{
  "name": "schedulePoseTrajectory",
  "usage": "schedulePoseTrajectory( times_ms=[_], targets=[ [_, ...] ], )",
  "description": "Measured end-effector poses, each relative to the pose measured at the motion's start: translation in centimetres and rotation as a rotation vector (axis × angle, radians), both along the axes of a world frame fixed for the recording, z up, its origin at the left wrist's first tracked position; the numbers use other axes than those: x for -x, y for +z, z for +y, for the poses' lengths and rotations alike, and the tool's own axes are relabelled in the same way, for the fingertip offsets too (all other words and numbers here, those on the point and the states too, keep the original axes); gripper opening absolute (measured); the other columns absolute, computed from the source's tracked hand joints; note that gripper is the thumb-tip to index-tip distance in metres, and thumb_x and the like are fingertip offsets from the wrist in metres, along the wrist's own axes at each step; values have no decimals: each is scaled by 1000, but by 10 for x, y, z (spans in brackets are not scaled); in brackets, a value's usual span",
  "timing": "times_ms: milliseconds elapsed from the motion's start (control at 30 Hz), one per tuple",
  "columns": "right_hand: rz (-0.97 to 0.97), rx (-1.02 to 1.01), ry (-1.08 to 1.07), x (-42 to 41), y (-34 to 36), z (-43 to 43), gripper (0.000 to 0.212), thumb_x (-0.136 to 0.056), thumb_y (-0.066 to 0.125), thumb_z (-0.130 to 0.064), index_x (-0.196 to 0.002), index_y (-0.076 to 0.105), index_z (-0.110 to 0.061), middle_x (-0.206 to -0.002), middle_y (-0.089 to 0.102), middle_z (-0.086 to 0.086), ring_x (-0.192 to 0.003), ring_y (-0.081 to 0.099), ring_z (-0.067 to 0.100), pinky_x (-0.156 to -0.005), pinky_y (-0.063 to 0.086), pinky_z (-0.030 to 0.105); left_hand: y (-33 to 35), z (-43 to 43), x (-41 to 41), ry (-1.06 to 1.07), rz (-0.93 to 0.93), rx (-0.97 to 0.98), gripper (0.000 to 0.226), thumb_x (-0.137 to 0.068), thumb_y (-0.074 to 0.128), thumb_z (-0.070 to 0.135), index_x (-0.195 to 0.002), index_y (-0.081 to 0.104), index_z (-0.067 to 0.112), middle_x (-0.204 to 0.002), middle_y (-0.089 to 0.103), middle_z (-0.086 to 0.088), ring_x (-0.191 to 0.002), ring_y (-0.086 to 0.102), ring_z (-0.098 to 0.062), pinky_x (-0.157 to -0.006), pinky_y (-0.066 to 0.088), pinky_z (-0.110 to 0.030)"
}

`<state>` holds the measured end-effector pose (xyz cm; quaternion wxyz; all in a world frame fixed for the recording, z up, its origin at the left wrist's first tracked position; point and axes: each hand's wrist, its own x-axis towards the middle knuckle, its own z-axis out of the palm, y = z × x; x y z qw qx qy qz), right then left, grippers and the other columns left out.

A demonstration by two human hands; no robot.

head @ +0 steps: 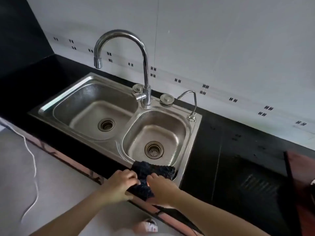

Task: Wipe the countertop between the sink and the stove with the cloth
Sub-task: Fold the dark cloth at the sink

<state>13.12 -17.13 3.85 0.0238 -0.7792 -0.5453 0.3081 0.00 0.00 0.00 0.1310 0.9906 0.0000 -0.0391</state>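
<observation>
A dark, knobbly cloth point(150, 172) lies draped over the front rim of the steel double sink point(117, 143), at the right basin. My left hand point(119, 183) grips its left side and my right hand point(162, 188) grips its right side, both at the counter's front edge. The black countertop point(226, 150) stretches from the sink's right rim to the stove point(255, 181), a dark glossy surface at the lower right.
A tall curved tap point(144, 65) and a small second tap point(192, 103) stand behind the basins. White tiled wall behind. A reddish-brown object point(301, 176) sits at the right edge. A white cord point(32, 167) trails over the grey floor at left.
</observation>
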Motion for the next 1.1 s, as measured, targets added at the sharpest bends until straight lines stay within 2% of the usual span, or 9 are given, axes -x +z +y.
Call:
schedulePoseTrajectory(
  times_ms=[100, 200, 400, 600, 733, 833, 967, 1033, 1100],
  targets=[
    [-165, 42, 50, 19, -10, -7, 83, -73, 76, -37, -135, 25, -16, -130, 33, 13, -113, 41, 35, -83, 52, 51, 3, -15, -4, 63, 84, 48, 67, -62, 58, 63, -117, 45, 28, -114, 47, 7, -105, 46, -12, -85, 39, -30],
    [-259, 20, 50, 25, -19, -12, 66, -82, 68, -14, -136, 29, -10, -132, 32, 17, -115, 38, 38, -87, 49, 48, -2, -22, -9, 52, 80, 5, 66, -59, 59, 67, -110, 40, 28, -110, 44, 6, -102, 45, -15, -83, 39, -33],
    [-30, -40, -156, -2, -6, -14, 30, -88, 54, -8, -118, 54, -11, -115, 48, 12, -106, 48, 31, -86, 47, 41, -10, -22, -17, 5, 107, -79, 65, -63, 59, 63, -116, 52, 25, -104, 50, 4, -97, 51, -17, -81, 45, -35],
    [-69, -155, -341, -26, 25, -9, 18, -86, 57, -28, -95, 58, -13, -90, 63, 8, -76, 58, 26, -65, 52, 37, 11, -13, -44, 17, -55, 54, 23, -75, 73, 23, -95, 61, 21, -86, 56, 3, -76, 59, -18, -65, 50, -32],
    [-72, -230, -534, -60, 52, -25, 10, -84, 52, -13, -92, 55, -9, -85, 65, 15, -75, 62, 34, -64, 54, 46, 56, -21, -95, 25, -123, 127, 24, -88, 60, 15, -112, 65, 16, -100, 66, -1, -87, 63, -19, -75, 53, -36],
    [-128, -391, -684, -86, 80, -45, 9, -80, 51, -10, -88, 56, -7, -80, 65, 15, -73, 60, 34, -61, 52, 43, 87, -35, -136, -10, -215, 156, 30, -91, 51, 19, -118, 63, 20, -107, 70, -1, -91, 67, -16, -84, 54, -33],
    [-318, -691, -693, -95, 109, -90, 12, -83, 55, -6, -93, 62, -8, -87, 67, 7, -79, 60, 24, -67, 52, 36, 120, -56, -163, -83, -365, 121, 38, -90, 44, 35, -123, 46, 55, -103, 70, 16, -84, 68, -9, -76, 56, -31],
    [-407, -773, -645, -88, 109, -120, 20, -83, 59, -3, -101, 64, -8, -100, 70, 5, -92, 62, 19, -80, 52, 31, 123, -79, -163, -168, -424, 216, 45, -80, 67, 11, -118, 61, 35, -97, 73, 6, -75, 67, -11, -76, 50, -16],
    [-426, -770, -646, -74, 93, -145, 25, -80, 62, 0, -103, 65, -9, -107, 69, 5, -100, 62, 17, -89, 50, 28, 114, -102, -156, -252, -441, 274, 51, -69, 75, -4, -114, 67, 16, -103, 73, -3, -86, 69, -15, -80, 53, -21]
  ],
)
